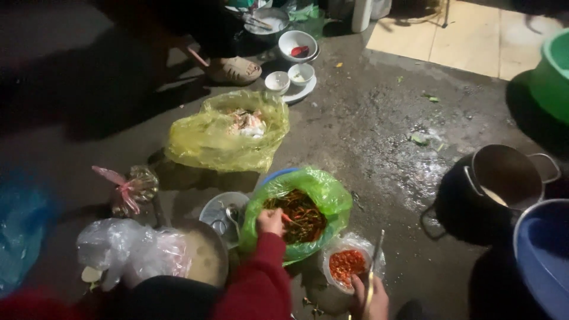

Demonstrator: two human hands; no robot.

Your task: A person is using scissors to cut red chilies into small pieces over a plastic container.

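My left hand, in a red sleeve, reaches into a green plastic bag full of dark shredded vegetables. Its fingers curl at the inner left rim, next to a small red piece; whether they grip anything is unclear. My right hand, at the bottom edge, is closed around a thin metal utensil that points up. Just left of it lies a small clear bag of red chilli paste.
On the wet concrete floor are a yellow bag of scraps, white bowls, a metal pot, a blue basin and a green basin. Another person's sandalled foot is at the back. A pot of pale liquid, a lid and clear bags sit near left.
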